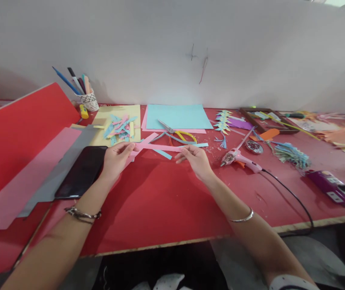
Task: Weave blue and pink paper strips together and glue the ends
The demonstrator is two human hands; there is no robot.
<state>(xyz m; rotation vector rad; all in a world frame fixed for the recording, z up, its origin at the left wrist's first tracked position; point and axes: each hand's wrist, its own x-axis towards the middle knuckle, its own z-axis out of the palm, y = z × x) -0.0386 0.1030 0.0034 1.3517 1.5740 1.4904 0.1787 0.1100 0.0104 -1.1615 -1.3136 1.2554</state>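
A pink paper strip is stretched level between my two hands above the red table. My left hand pinches its left end between thumb and fingers, where a second pink strip crosses it at a slant. My right hand is closed on the other end with thumb and forefinger. Behind the strip lie scissors with yellow handles, partly covered by blue paper strips. Blue and pink sheets lie farther back, under the scissors' blades.
Left of my hands are a black phone, a pink sheet and a pile of paper pieces. A pen cup stands behind. On the right lie a corded pink glue gun, a tassel and a purple power strip.
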